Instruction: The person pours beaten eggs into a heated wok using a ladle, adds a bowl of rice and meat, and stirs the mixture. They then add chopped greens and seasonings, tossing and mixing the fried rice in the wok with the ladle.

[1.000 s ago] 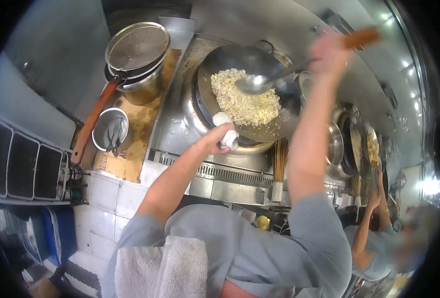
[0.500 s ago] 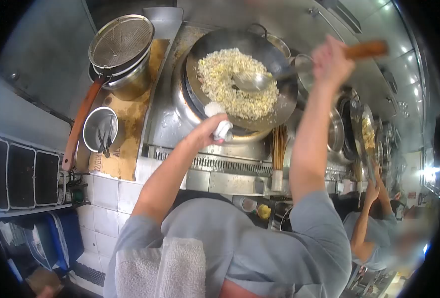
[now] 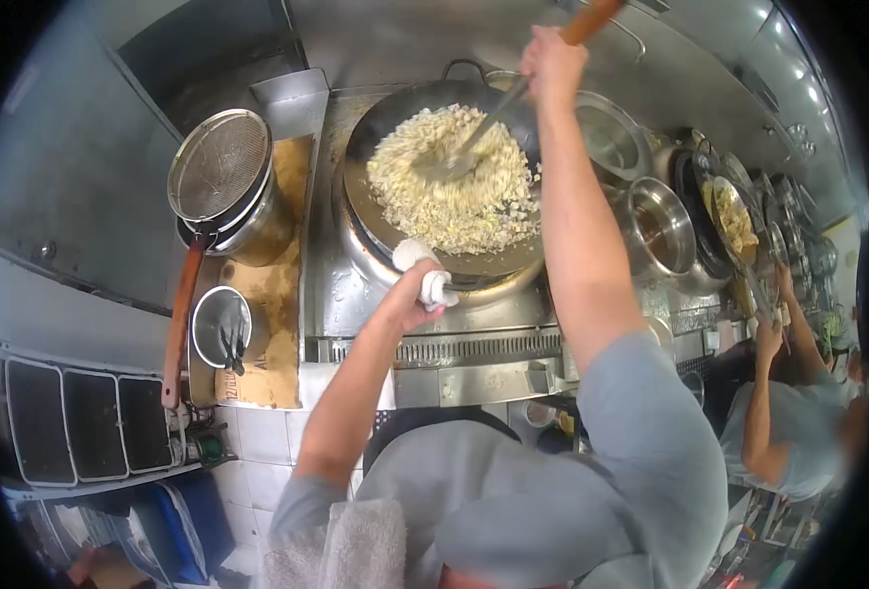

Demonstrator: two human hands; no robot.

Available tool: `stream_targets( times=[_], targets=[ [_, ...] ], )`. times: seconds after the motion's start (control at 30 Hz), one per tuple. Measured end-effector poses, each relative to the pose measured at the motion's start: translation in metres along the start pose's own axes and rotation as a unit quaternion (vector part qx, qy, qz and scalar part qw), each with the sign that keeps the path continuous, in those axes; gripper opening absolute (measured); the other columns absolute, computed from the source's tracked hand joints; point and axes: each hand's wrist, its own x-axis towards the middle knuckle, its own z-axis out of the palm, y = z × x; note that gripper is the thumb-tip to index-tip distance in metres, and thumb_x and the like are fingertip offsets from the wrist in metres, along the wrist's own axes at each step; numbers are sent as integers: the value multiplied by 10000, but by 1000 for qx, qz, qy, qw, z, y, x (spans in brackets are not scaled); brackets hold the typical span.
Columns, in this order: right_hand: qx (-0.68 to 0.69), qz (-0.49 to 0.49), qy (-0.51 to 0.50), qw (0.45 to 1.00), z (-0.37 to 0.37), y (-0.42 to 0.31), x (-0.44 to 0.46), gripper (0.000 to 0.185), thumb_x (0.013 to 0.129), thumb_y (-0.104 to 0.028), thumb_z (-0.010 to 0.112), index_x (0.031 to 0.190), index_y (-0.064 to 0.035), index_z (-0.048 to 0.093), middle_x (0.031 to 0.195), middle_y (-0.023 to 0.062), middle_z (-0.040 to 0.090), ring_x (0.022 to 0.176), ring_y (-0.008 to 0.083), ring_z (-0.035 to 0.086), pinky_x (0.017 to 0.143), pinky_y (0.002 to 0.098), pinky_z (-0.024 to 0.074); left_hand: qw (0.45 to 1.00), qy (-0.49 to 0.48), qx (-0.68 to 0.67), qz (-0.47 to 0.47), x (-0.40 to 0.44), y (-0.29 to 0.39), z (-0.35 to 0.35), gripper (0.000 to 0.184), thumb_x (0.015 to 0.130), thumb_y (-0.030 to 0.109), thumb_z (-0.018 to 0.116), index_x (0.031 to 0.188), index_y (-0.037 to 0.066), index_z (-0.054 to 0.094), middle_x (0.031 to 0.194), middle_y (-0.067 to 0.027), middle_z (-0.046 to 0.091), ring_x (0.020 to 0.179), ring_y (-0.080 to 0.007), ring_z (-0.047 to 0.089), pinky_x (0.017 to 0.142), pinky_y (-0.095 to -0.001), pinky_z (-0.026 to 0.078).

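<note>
A large black wok (image 3: 367, 208) sits on the burner, filled with fried rice (image 3: 476, 221) flecked with pale yellow bits. My left hand (image 3: 417, 297) is closed around a folded white cloth (image 3: 437, 291) at the wok's near rim, where the wok's handle seems to lie inside the cloth. Above the wok's right side, my right hand (image 3: 555, 67) grips a long metal ladle (image 3: 494, 120) near its wooden end. The ladle's head is pushed into the rice and blurred by motion.
To the left are a mesh strainer (image 3: 220, 165) on a pot and a metal container (image 3: 222, 328) holding dark-handled utensils, both on cardboard. Steel pots (image 3: 661, 228) stand right of the wok. Farther right, a co-worker's arms (image 3: 770, 339) work over another wok (image 3: 702, 221).
My right hand has moved up and left in view, sweeping the ladle to the left through the rice. My left hand stays at the wok's rim. The camera view has shifted slightly.
</note>
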Motion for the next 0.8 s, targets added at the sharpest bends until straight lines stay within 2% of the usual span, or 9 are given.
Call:
stream_targets(
  times=[0.1,0.2,0.23,0.27,0.37,0.43,0.53,0.63,0.8],
  targets=[
    [14,67,-109,992,15,-41,-10,250,753,-40,616,585,-88,437,459,-20,377,355,104,391,349,251,267,998,-22,-40,-35,-3,0,-2,153,806,288,576,880,155,568,848,-44,604,900,-212,611,584,-310,468],
    [-163,-123,-24,979,-4,-49,-80,231,744,-62,622,587,-71,453,465,-5,402,364,100,405,363,258,286,990,90,-109,13,16,-23,13,163,839,219,529,977,134,510,943,-93,597,829,-229,582,573,-320,454],
    [-141,-163,20,976,1,-43,-91,187,744,-123,567,687,53,537,564,47,540,617,144,543,617,305,444,989,75,-123,45,-4,-33,32,179,842,205,519,1007,140,495,941,-96,597,807,-218,574,567,-323,453],
    [-198,-161,47,966,-3,-20,-60,167,744,-80,612,631,-36,498,471,16,420,360,113,416,358,273,306,987,61,-132,65,-39,-56,47,200,846,192,510,1037,146,479,939,-98,597,785,-208,566,561,-327,451],
    [-6,25,-69,997,3,-82,-8,171,792,-65,589,645,-44,505,462,-20,391,343,97,346,346,262,270,983,58,-165,60,-122,-88,62,245,825,190,535,1061,161,478,927,-84,601,796,-190,587,591,-333,451],
    [-69,-20,-58,996,-15,-122,-70,161,801,-37,578,659,-56,506,472,-29,390,348,77,352,338,246,243,972,113,-195,62,-106,-71,68,236,801,177,548,1031,165,497,890,-65,611,796,-187,608,619,-331,447],
    [-106,-111,-1,988,-35,-59,-106,163,800,-43,570,660,-68,491,487,-21,417,357,75,378,332,254,240,973,-67,-180,127,7,-75,28,182,808,216,557,974,140,543,930,-59,572,776,-192,561,642,-333,455],
    [-70,9,0,998,-34,-92,-40,182,737,-95,572,607,-7,481,509,42,446,471,117,430,453,313,355,982,132,-100,95,-96,-123,73,224,824,212,536,1043,170,529,1010,-46,551,917,-155,529,654,-338,457],
    [-180,-56,-52,981,-43,-150,-131,191,766,-72,577,614,11,497,532,59,509,507,101,480,485,294,373,985,52,-96,131,-77,-72,49,291,828,243,531,1107,174,492,965,-62,601,817,-192,589,664,-345,448]
  ],
)
